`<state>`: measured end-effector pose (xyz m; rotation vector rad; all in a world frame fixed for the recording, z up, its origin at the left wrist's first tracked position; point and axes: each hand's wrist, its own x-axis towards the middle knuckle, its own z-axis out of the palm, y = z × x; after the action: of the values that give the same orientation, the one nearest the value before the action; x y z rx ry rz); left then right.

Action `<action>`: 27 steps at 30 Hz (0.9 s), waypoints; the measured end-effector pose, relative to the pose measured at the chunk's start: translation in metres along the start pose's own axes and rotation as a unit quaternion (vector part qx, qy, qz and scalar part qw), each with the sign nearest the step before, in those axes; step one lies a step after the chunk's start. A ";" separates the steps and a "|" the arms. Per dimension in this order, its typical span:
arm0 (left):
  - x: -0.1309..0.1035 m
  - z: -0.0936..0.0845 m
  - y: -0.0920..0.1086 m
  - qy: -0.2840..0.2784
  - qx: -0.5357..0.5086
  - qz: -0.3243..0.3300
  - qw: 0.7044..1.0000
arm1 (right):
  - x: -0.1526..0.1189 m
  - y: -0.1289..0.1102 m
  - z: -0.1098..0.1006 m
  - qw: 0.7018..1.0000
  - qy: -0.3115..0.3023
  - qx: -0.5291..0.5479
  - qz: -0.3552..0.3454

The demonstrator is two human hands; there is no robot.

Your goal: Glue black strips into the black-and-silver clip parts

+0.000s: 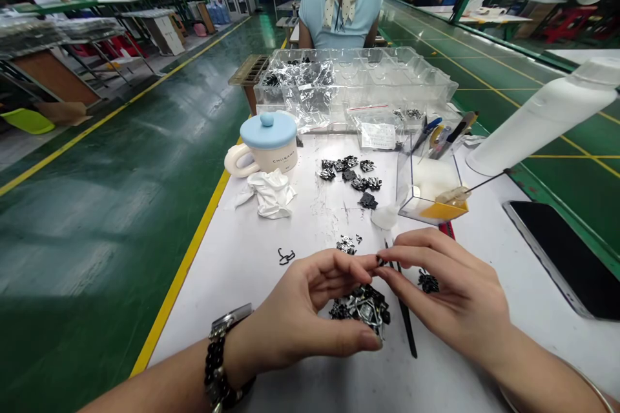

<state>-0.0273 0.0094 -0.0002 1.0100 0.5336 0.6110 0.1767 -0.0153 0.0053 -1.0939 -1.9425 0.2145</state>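
Note:
In the head view my right hand [453,293] pinches a tiny dark part [381,261] between thumb and fingers. My left hand [305,313] curves beside it, fingertips meeting the right hand at that part, its thumb held well apart. Beneath my left hand lies a pile of small black and silver metal parts [363,310]. Black tweezers [408,322] rest on the white table between the hands. Just beyond my fingers is a little heap of silver clips [346,244]. A few black pieces [428,281] lie partly behind my right hand.
Several black part clusters [358,174] lie mid-table. Around them stand a lidded mug [271,148], crumpled tissue [274,195], a clear pen box [429,187], a white bottle [537,119] and a phone [562,251]. Plastic trays [392,77] line the far end; a person sits beyond.

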 end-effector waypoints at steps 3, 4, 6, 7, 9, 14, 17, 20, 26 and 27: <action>0.000 0.001 0.000 0.006 0.010 0.005 1.000 | -0.003 0.001 0.001 0.999 0.005 -0.027 -0.032; 0.000 0.002 0.000 0.008 0.014 0.007 1.000 | -0.004 0.001 0.002 0.998 0.008 -0.040 -0.047; 0.000 0.004 0.001 0.010 0.025 0.012 1.000 | -0.006 0.001 0.003 0.996 0.006 -0.064 -0.068; 0.001 0.005 0.001 0.011 0.034 0.014 0.999 | -0.007 0.001 0.003 0.995 0.003 -0.074 -0.071; 0.000 0.007 0.002 0.011 0.062 0.025 0.998 | -0.007 0.000 0.003 0.994 -0.005 -0.082 -0.066; -0.002 0.010 -0.001 0.047 0.195 0.109 0.974 | -0.004 -0.004 -0.006 0.999 0.016 -0.034 0.004; -0.003 0.010 -0.003 0.079 0.273 0.173 0.943 | -0.003 -0.006 -0.010 0.996 0.002 0.070 0.064; -0.004 0.009 -0.004 0.092 0.326 0.216 0.916 | -0.003 -0.008 -0.009 0.977 -0.037 0.183 0.098; -0.003 0.008 -0.005 0.087 0.335 0.250 0.904 | -0.003 -0.011 0.001 0.944 -0.065 0.282 0.161; -0.003 0.008 -0.005 0.086 0.330 0.252 0.906 | -0.003 -0.011 0.002 0.941 -0.067 0.288 0.166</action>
<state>-0.0232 0.0005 -0.0005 1.7793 0.6580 1.0208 0.1695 -0.0233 0.0078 -1.0086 -1.6317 0.9982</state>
